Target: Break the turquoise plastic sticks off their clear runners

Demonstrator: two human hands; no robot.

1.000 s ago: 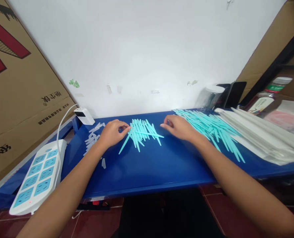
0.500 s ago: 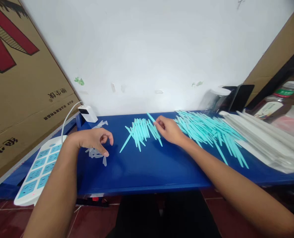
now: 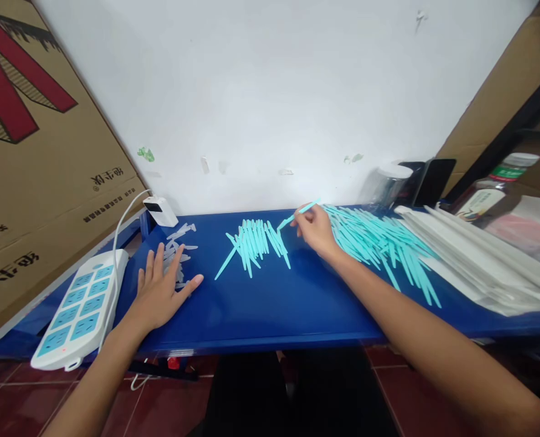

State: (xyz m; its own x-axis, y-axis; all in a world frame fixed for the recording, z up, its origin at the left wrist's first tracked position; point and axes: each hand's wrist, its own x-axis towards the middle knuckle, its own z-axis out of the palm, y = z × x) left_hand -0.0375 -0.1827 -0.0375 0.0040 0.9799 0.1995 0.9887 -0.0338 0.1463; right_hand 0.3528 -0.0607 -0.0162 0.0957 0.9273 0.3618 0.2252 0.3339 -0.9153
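My left hand [image 3: 161, 290] lies spread on the blue table, fingers apart, at the near edge of a pile of small translucent plastic pieces [image 3: 181, 257], partly covering it. Between the thumb and fingers of my right hand [image 3: 314, 229] is one slim turquoise stick [image 3: 293, 216], slanting with its lower end down to the left. That end is close to a row of similar turquoise sticks [image 3: 254, 241] in the middle; whether it touches them I cannot tell. Right of the hand lies a large loose heap of turquoise sticks [image 3: 376, 237].
A white power strip [image 3: 79, 312] with a cable and a small white device [image 3: 160, 210] are at the left, beside a big cardboard box [image 3: 46, 176]. At the right are plastic bags [image 3: 477, 258], a clear jar [image 3: 383, 185], a dark phone-like slab [image 3: 434, 182] and a bottle [image 3: 491, 188].
My left hand has gone from curled above the translucent pieces to flat and spread beside them. My right hand has shifted slightly right, and its stick now tilts the other way.
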